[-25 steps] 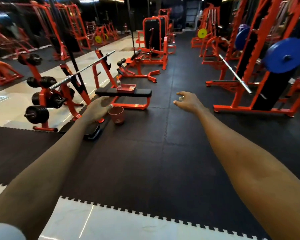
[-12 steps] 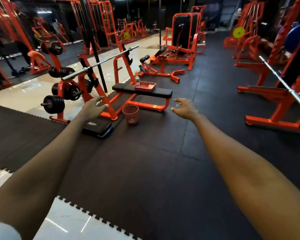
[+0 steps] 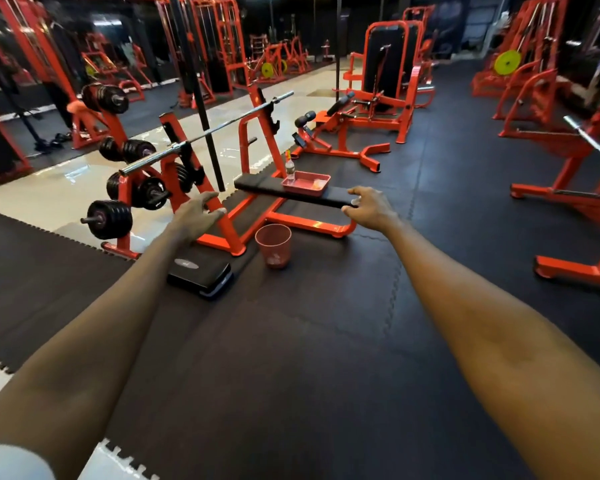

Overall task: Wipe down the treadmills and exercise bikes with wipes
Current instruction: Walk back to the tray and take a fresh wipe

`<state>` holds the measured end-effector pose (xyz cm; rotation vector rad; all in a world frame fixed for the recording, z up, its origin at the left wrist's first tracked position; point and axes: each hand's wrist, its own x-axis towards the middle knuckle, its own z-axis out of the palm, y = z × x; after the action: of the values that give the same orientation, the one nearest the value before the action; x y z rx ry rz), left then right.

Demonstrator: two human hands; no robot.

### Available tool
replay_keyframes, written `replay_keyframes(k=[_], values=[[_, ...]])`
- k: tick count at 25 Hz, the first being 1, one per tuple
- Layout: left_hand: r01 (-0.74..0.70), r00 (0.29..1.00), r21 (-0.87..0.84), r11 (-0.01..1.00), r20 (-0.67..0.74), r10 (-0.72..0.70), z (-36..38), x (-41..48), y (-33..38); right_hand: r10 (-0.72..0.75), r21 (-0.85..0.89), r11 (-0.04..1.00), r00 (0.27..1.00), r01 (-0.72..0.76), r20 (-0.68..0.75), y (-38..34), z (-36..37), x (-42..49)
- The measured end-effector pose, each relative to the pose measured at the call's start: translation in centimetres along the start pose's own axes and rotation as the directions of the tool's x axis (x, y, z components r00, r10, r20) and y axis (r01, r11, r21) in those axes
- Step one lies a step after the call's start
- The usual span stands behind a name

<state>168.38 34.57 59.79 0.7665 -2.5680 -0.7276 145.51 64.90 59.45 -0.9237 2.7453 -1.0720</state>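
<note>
One wide-angle view from the person's head, facing forward and down over the gym mat. Both forearms run in from the bottom corners, close to the lens, with the left hand and right hand out at mid-frame. The bench lies just beyond them near centre; farther machines line the top edge, and straight lines bow toward the borders

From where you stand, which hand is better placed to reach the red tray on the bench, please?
Probably the right hand: it appears at the near end of the bench, just right of the tray. The left hand lies further off, over the rack upright.
</note>
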Motion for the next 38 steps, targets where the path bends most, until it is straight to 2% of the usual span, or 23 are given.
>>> replay_keyframes(k=[4, 9, 16, 25, 34, 38], values=[[0.037, 0.998, 0.002, 0.999, 0.046, -0.038, 2.7, 8.1, -3.1, 0.032, 0.023, 0.999, 0.997, -0.033, 0.069, 1.1, 3.9, 9.6], [0.105, 0.993, 0.031, 0.994, 0.048, -0.106, 5.9, 18.1, -6.1, -0.004, 0.033, 0.999, 0.993, 0.000, 0.119, 3.6, 9.3, 23.2], [0.162, 0.986, 0.026, 0.986, 0.035, -0.163, 8.1, 33.8, -9.4, -0.042, 0.008, 0.999, 0.990, 0.041, 0.137, 3.4, 11.6, 41.2], [0.214, 0.974, 0.034, 0.976, 0.071, -0.216, 14.5, 54.4, -17.9, -0.034, 0.014, 0.999, 0.964, 0.031, 0.265, 5.0, 22.1, 61.1], [0.364, 0.894, 0.012, 0.931, 0.276, -0.353, 22.5, 71.5, -28.1, 0.012, -0.087, 0.996, 0.916, 0.025, 0.402, 6.6, 33.4, 80.6], [0.452, 0.853, -0.010, 0.892, 0.297, -0.429, 26.7, 77.3, -31.4, 0.039, -0.113, 0.993, 0.880, 0.017, 0.473, 8.8, 38.9, 88.2]])
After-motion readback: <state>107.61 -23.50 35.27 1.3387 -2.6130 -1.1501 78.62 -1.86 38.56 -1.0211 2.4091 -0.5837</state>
